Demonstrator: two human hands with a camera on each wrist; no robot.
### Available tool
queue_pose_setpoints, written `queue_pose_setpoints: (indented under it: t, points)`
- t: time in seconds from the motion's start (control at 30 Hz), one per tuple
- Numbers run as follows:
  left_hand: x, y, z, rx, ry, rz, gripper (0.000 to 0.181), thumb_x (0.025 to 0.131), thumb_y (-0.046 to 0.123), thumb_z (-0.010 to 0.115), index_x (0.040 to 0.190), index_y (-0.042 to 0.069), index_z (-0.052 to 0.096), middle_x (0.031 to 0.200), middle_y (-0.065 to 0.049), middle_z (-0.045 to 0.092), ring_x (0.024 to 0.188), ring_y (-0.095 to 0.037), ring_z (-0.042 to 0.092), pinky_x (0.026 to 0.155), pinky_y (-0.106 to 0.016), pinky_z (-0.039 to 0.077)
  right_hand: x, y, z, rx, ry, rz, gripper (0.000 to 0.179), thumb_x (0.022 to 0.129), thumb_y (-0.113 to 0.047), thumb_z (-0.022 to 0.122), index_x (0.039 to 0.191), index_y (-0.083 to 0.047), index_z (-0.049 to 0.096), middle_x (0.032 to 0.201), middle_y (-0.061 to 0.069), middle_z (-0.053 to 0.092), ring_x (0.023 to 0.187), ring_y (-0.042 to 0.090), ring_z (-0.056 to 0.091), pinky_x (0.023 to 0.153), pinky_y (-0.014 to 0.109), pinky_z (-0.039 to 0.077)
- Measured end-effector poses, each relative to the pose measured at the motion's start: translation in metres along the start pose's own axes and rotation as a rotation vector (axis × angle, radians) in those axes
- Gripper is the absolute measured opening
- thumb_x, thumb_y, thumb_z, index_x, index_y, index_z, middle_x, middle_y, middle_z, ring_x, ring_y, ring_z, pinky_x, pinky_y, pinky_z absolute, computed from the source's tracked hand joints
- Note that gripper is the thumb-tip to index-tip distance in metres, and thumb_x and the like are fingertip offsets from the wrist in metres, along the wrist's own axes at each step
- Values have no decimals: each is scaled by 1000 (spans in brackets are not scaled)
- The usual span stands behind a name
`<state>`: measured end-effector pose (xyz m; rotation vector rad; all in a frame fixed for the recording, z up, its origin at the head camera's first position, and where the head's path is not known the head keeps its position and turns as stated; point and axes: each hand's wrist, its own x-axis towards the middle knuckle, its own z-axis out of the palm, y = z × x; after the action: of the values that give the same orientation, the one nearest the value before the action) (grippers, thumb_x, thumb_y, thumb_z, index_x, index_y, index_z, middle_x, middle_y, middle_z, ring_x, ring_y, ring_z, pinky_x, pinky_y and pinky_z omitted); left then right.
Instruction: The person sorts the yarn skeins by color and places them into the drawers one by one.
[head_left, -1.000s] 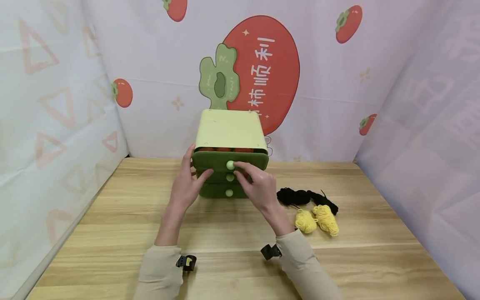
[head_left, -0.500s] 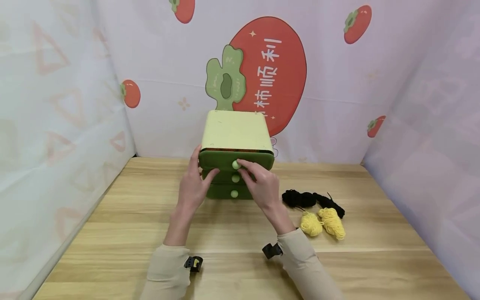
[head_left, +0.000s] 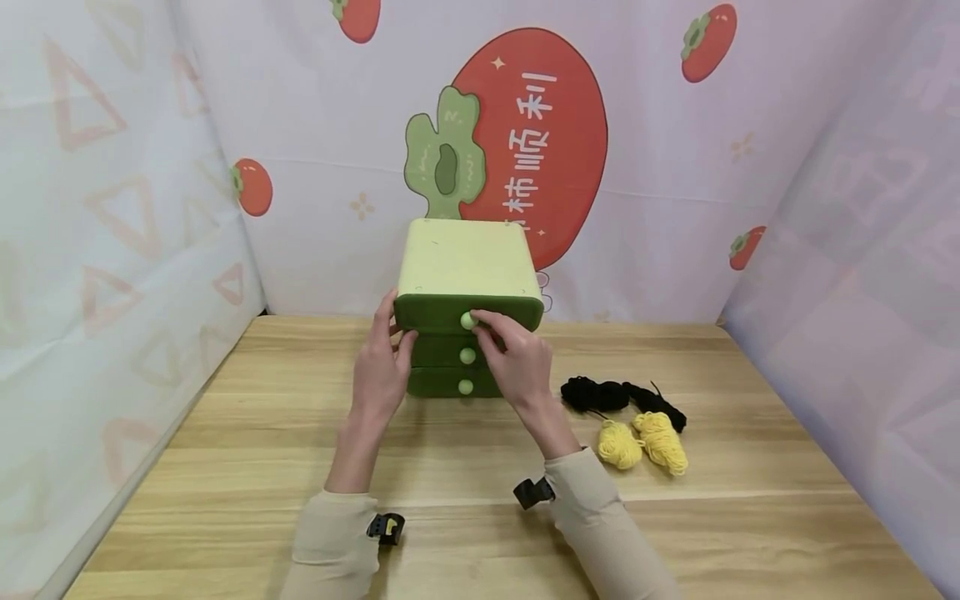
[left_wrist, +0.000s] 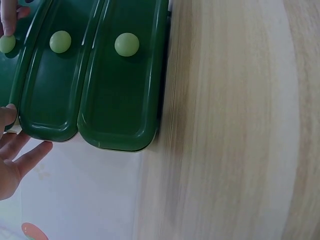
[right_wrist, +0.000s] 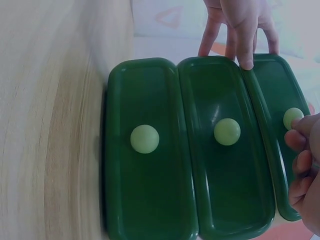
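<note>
A small drawer cabinet (head_left: 468,254) with a pale yellow-green top and dark green fronts stands at the back of the table. Its top drawer (head_left: 431,313) sits flush under the top panel. My right hand (head_left: 519,362) holds that drawer's round light-green knob (head_left: 468,320) at the fingertips, its other fingers curled. At the cabinet's left side is my left hand (head_left: 381,367), its fingers spread along the side wall and the thumb touching the front edge. The middle drawer (right_wrist: 220,180) and bottom drawer (left_wrist: 117,95) are shut too, each with a matching knob.
Two black yarn bundles (head_left: 596,394) and two yellow yarn bundles (head_left: 619,444) lie on the wooden table (head_left: 450,533) right of the cabinet. Printed fabric walls (head_left: 315,250) enclose the table at the back and both sides.
The top drawer has slid in, and the gap with red items visible above its front has closed. My right hand moved inward with the knob; my left thumb shifted toward the cabinet's edge.
</note>
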<state>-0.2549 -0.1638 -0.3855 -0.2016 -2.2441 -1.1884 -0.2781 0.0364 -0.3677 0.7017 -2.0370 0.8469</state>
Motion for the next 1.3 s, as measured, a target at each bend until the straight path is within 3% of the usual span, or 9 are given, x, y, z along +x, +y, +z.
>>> queue_pose_setpoints:
  t: [0.17,0.47,0.67,0.8,1.0,1.3]
  points:
    - [0,1,1,-7,14,-4,69,100,9,59,156,29,26,147,-12,51,115,-37,65,85,-44,60,-1,1,0,32,-7,7,19,92,-17,72,110,-15,76,85,1,74,61,10,59,49,25,42]
    - [1,0,0,-7,15,-1,69,99,8,60,156,28,27,148,-13,49,114,-37,66,84,-43,60,-2,10,-6,155,-111,-121,26,88,-10,75,115,-13,74,75,-1,68,60,6,51,53,20,43]
    - [1,0,-1,-15,15,-9,69,98,8,61,155,28,28,148,-13,49,114,-37,65,84,-43,60,-3,16,-8,170,-160,-174,21,85,-9,79,106,-11,76,78,-1,72,58,5,53,54,20,45]
    - [1,0,-1,-21,14,-11,68,98,8,61,155,28,28,148,-13,50,115,-37,65,85,-44,60,-6,21,-8,133,-251,-164,14,85,-14,79,99,-13,77,81,-4,74,58,2,53,54,19,45]
    - [1,0,-1,-21,12,-18,69,98,7,62,155,27,29,147,-13,50,115,-37,65,85,-43,60,-11,27,-6,99,-383,-131,19,88,-19,77,107,-16,76,66,-7,60,57,2,46,52,18,39]
    - [1,1,-1,-20,9,-13,69,98,7,61,155,27,28,146,-15,50,115,-38,65,85,-44,60,-17,32,2,65,-464,-108,22,89,-19,76,111,-18,75,69,-4,62,60,5,51,55,20,43]
